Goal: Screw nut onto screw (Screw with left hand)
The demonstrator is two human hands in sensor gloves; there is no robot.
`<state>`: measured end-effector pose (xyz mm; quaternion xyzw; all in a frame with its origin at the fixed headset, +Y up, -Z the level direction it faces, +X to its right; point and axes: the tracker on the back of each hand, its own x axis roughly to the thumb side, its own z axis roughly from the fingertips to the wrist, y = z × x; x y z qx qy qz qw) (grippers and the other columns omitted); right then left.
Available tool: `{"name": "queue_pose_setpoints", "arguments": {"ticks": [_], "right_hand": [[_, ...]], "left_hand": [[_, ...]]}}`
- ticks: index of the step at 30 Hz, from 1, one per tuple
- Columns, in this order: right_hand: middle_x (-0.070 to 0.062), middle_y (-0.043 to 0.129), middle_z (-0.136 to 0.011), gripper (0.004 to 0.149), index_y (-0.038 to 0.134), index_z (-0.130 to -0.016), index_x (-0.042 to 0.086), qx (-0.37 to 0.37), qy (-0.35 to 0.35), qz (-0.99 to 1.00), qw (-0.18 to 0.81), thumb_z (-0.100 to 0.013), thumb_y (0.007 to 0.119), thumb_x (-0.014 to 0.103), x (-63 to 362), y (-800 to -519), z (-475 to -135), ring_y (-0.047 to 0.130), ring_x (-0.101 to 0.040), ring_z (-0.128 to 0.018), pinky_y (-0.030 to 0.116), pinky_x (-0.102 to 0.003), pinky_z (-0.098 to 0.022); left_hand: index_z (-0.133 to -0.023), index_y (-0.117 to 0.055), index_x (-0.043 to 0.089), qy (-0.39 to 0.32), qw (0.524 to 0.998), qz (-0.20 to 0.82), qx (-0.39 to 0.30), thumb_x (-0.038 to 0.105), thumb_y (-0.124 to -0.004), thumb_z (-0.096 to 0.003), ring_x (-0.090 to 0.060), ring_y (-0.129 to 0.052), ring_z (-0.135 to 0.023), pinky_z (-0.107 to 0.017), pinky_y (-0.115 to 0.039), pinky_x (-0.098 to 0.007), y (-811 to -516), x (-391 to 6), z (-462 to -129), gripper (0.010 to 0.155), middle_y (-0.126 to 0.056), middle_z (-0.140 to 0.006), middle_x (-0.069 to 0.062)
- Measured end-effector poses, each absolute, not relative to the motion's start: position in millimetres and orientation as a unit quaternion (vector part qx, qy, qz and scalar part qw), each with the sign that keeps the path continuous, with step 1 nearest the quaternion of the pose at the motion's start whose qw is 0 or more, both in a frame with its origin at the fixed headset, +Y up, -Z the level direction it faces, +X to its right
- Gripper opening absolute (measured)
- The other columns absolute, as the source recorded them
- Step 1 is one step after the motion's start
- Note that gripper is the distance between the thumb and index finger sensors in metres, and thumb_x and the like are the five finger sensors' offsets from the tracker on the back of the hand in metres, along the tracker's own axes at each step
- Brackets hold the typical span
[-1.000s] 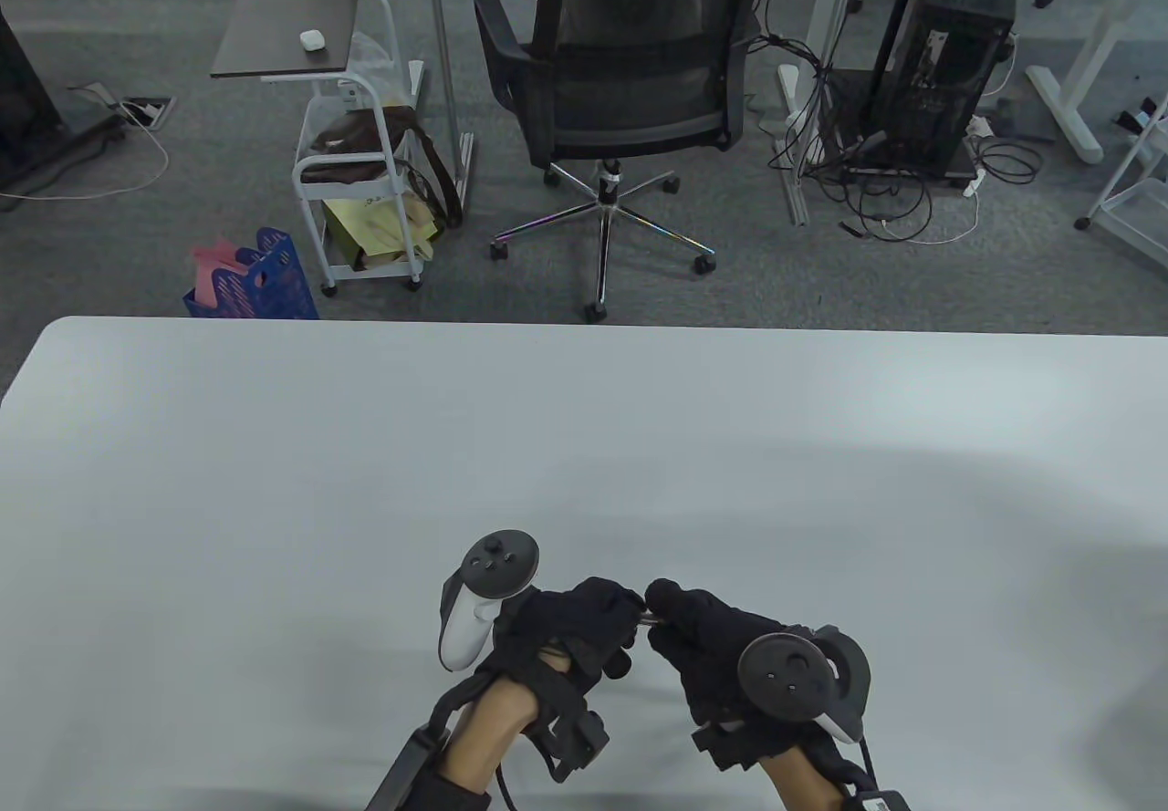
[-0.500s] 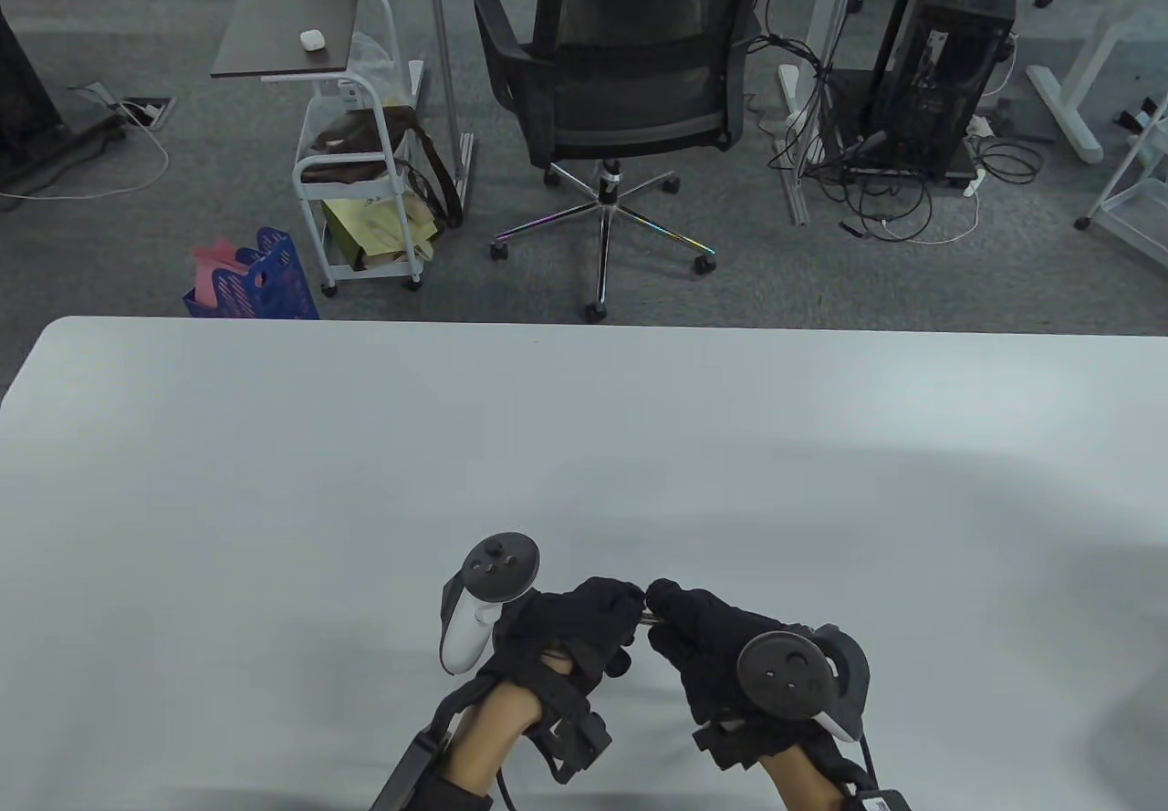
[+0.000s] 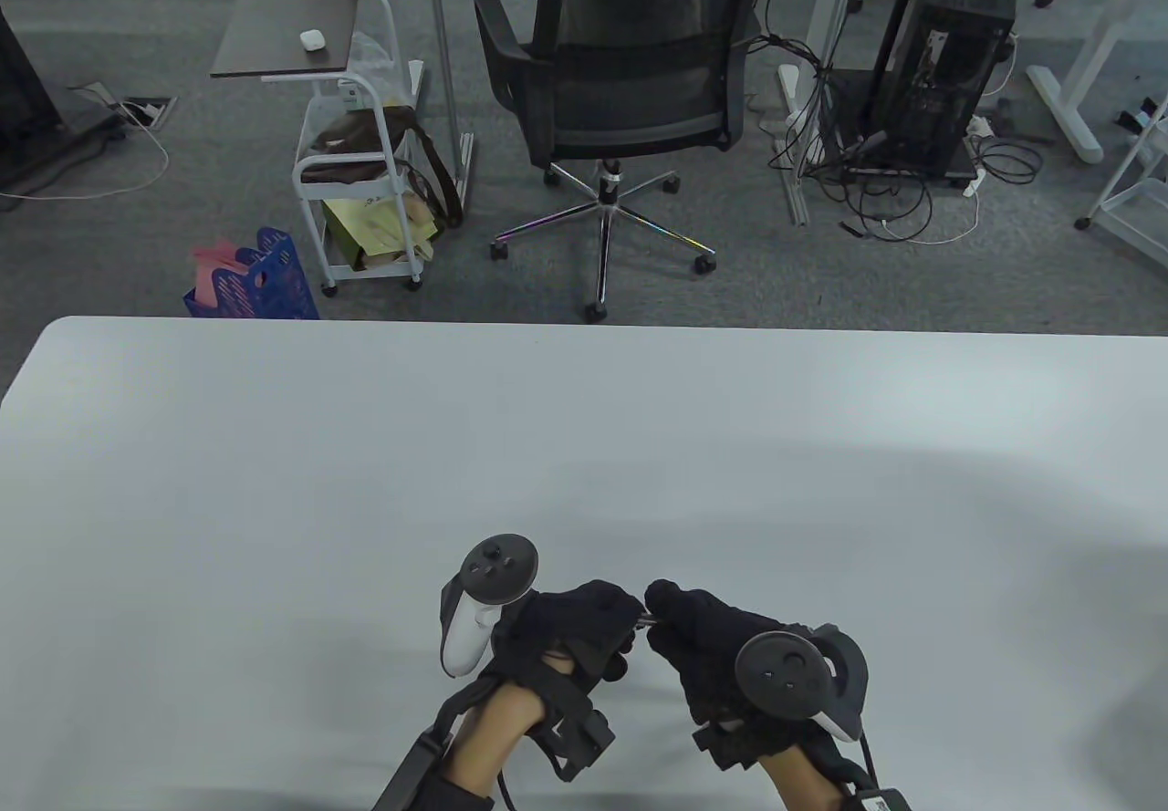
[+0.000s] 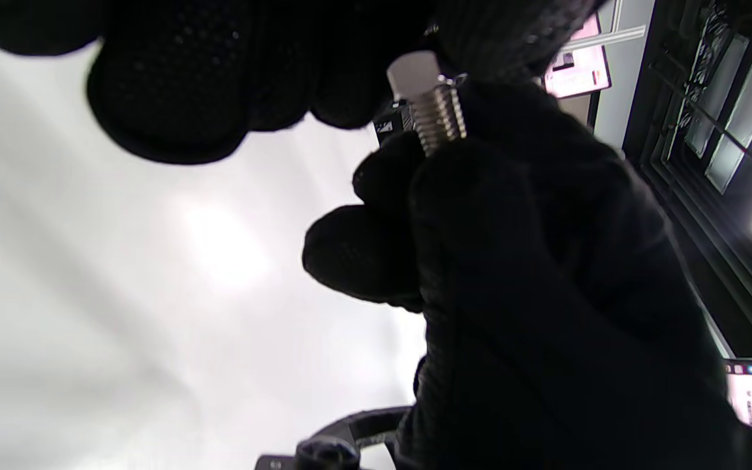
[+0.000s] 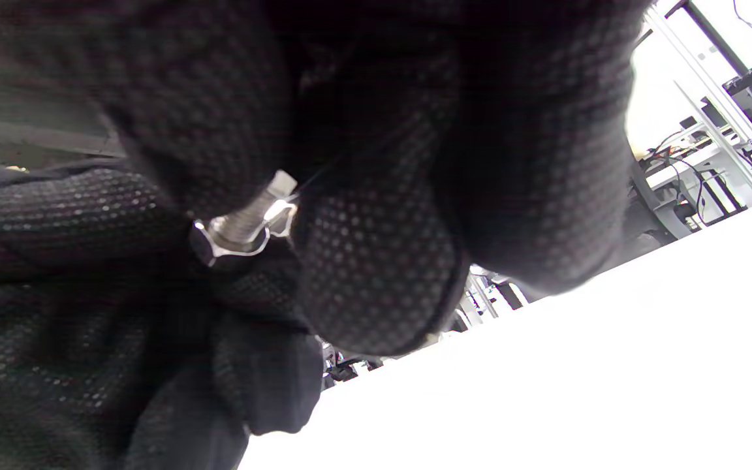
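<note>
The white bench [image 3: 274,501] fills the lower part of the table view, and both hands hang over its near edge, close together at the middle. The right hand [image 3: 707,656], tracker [image 3: 794,674] on its back, has its fingers curled toward the left one; the left hand [image 3: 570,629], with a white tracker [image 3: 479,601] standing beside it, is curled the same way, and the fingertips of the two meet. Between them is the screw [image 4: 438,111], off the bench and held in the air. In the left wrist view its threaded shaft rises out of the right hand's pinching fingers [image 4: 480,215], with the free end up against the left fingers [image 4: 167,78]. In the right wrist view the nut [image 5: 226,243] sits on the shaft, a stretch of thread and the tip showing past it; the left hand's dark glove closes around the nut, pinching it, though which fingers touch it cannot be told.
</note>
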<state>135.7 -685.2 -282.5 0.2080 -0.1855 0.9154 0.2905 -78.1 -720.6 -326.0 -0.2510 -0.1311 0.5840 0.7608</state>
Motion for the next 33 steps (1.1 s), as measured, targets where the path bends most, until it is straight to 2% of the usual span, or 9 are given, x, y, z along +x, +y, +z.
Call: {"name": "queue_pose_setpoints", "arguments": {"ticks": [5,8,10,16,20,24,27,30,33], "right_hand": [[-0.008,0.105,-0.062,0.046,0.091,-0.075,0.017,0.206,-0.186,0.913,0.298,-0.032,0.092,0.034,136.5,-684.9,-283.1,0.119,-0.014,-0.031,0.104,-0.036,-0.03],[-0.008,0.105,-0.062,0.046,0.091,-0.075,0.017,0.206,-0.185,0.912,0.301,-0.032,0.092,0.034,135.8,-685.2,-283.0,0.119,-0.014,-0.031,0.104,-0.036,-0.03],[-0.008,0.105,-0.062,0.046,0.091,-0.075,0.017,0.209,-0.184,0.915,0.293,-0.032,0.092,0.034,135.5,-685.5,-283.1,0.119,-0.014,-0.031,0.104,-0.036,-0.03],[-0.008,0.105,-0.062,0.046,0.091,-0.075,0.017,0.204,-0.185,0.913,0.302,-0.032,0.092,0.034,137.5,-685.1,-283.9,0.119,-0.014,-0.031,0.104,-0.036,-0.03],[-0.008,0.105,-0.062,0.046,0.091,-0.075,0.017,0.204,-0.183,0.912,0.304,-0.032,0.092,0.034,137.1,-685.3,-283.8,0.119,-0.014,-0.031,0.104,-0.036,-0.03],[-0.008,0.105,-0.062,0.046,0.091,-0.075,0.017,0.205,-0.18,0.914,0.301,-0.032,0.092,0.034,136.6,-685.3,-284.1,0.119,-0.014,-0.031,0.104,-0.036,-0.03],[-0.007,0.105,-0.062,0.046,0.091,-0.075,0.017,0.201,-0.179,0.914,0.302,-0.032,0.092,0.034,136.2,-685.2,-285.3,0.119,-0.013,-0.031,0.104,-0.036,-0.03],[-0.007,0.105,-0.062,0.046,0.091,-0.075,0.018,0.2,-0.177,0.915,0.303,-0.032,0.092,0.034,135.7,-685.7,-285.4,0.119,-0.013,-0.031,0.104,-0.036,-0.03],[-0.007,0.106,-0.062,0.046,0.091,-0.075,0.017,0.201,-0.174,0.916,0.301,-0.032,0.092,0.034,136.0,-686.0,-285.1,0.119,-0.014,-0.031,0.104,-0.036,-0.03]], "left_hand": [[-0.099,-0.062,0.003,-0.127,0.747,0.602,-0.254,0.043,-0.069,-0.0445,-0.047,-0.089,-0.056,-0.042,-0.071,-0.058,-723.3,-80.4,-325.7,0.068,-0.075,-0.086,-0.031],[-0.088,-0.08,0.001,-0.123,0.758,0.593,-0.243,0.043,-0.07,-0.0437,-0.049,-0.092,-0.05,-0.038,-0.072,-0.059,-723.8,-80.2,-327.1,0.061,-0.083,-0.079,-0.033],[-0.086,-0.078,0.001,-0.13,0.756,0.591,-0.251,0.039,-0.071,-0.0442,-0.047,-0.091,-0.05,-0.038,-0.072,-0.058,-722.1,-78.2,-326.8,0.057,-0.082,-0.079,-0.031],[-0.1,-0.062,0.004,-0.131,0.743,0.605,-0.253,0.044,-0.069,-0.0445,-0.046,-0.089,-0.055,-0.041,-0.071,-0.057,-723.0,-79.5,-326.3,0.069,-0.076,-0.085,-0.031],[-0.087,-0.079,0.001,-0.128,0.753,0.598,-0.243,0.04,-0.07,-0.0442,-0.047,-0.092,-0.049,-0.037,-0.073,-0.058,-721.9,-78.7,-327.2,0.059,-0.084,-0.077,-0.031],[-0.092,-0.068,0.004,-0.142,0.746,0.592,-0.269,0.036,-0.069,-0.0451,-0.044,-0.09,-0.054,-0.041,-0.071,-0.056,-720.8,-77.8,-327.2,0.057,-0.077,-0.083,-0.028],[-0.1,-0.062,0.004,-0.125,0.744,0.603,-0.259,0.044,-0.068,-0.0446,-0.046,-0.09,-0.055,-0.041,-0.071,-0.057,-723.8,-81.5,-327.0,0.069,-0.075,-0.085,-0.031],[-0.088,-0.079,0.0,-0.115,0.754,0.596,-0.252,0.041,-0.07,-0.0441,-0.049,-0.093,-0.048,-0.037,-0.073,-0.059,-724.5,-81.9,-327.9,0.061,-0.084,-0.078,-0.033],[-0.088,-0.075,0.001,-0.127,0.751,0.59,-0.267,0.037,-0.07,-0.0445,-0.046,-0.092,-0.05,-0.038,-0.072,-0.058,-724.1,-78.0,-328.4,0.056,-0.082,-0.079,-0.03]]}}
